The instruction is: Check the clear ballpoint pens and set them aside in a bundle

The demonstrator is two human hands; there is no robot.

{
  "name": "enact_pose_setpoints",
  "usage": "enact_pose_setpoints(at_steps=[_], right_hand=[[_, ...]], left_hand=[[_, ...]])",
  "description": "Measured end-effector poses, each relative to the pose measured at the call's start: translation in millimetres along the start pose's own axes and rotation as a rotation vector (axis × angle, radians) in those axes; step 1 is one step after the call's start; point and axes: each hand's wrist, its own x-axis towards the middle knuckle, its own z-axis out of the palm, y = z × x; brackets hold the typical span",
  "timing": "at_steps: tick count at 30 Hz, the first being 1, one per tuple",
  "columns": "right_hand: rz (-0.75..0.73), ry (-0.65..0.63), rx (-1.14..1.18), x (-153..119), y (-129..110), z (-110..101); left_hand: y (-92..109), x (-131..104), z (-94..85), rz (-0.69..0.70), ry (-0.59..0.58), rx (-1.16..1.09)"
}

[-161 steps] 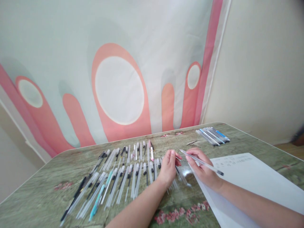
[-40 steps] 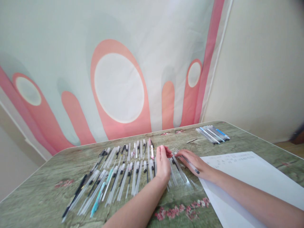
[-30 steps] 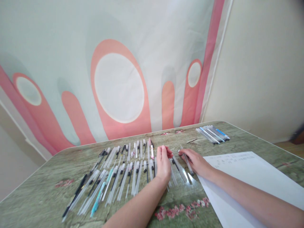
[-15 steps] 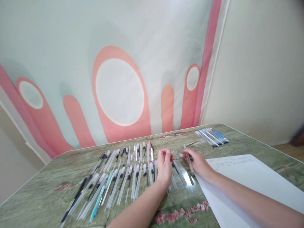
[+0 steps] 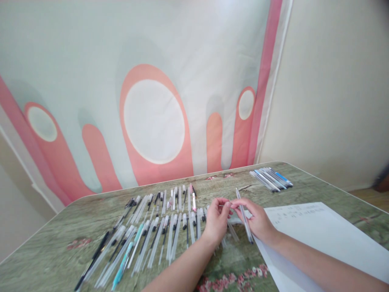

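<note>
My right hand is closed around a clear-barrelled pen, which slants with its narrow end away from me. Fingertip to fingertip with it, my left hand is pinched; whatever sits between its fingers is too small or hidden to name. Beneath and left of my left hand lie pen parts in two rough rows: clear barrels, white caps with black ends and dark refills. A turquoise pen and a pink-and-white pen are among them.
A bundle of assembled pens lies at the back right of the wood-patterned table. A white sheet with handwriting is under my right forearm. Behind the table hangs a pink-and-grey patterned cloth.
My left hand has moved right and its fingers now meet those of my right hand. The pen stays in my right hand, and the small whitish piece at its fingertips no longer shows clearly.
</note>
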Motion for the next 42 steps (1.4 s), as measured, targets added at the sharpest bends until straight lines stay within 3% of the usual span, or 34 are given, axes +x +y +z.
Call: enact_pose_setpoints(at_steps=[8,13,17,25,37,42], right_hand=[[0.095,-0.017,0.082,-2.3,-6.0,-7.4],[-0.032,-0.076,0.068,-5.9,-9.6,-12.0],[-0.026,-0.088,0.099,-8.5,-12.0,-9.6],[0.003,-0.086,0.139,-8.8,-10.0,-4.7],[-0.083,-0.056,-0.008,-5.8,-10.4,-1.6],[-0.155,-0.046,-0.068,-6.9,-5.6,-0.9]], left_hand=[[-0.4,7.7,-5.4,-0.053,0.205,-0.261],[0.1,8.7,-5.3,-0.153,0.228,-0.486],[2.3,7.2,-4.2,-0.177,0.242,-0.538],[2.5,5.6,-4.1,-0.142,0.227,-0.504],[4.9,1.4,-2.8,-0.103,0.175,-0.356],[10.3,-5.2,0.3,-0.110,0.082,-0.397]])
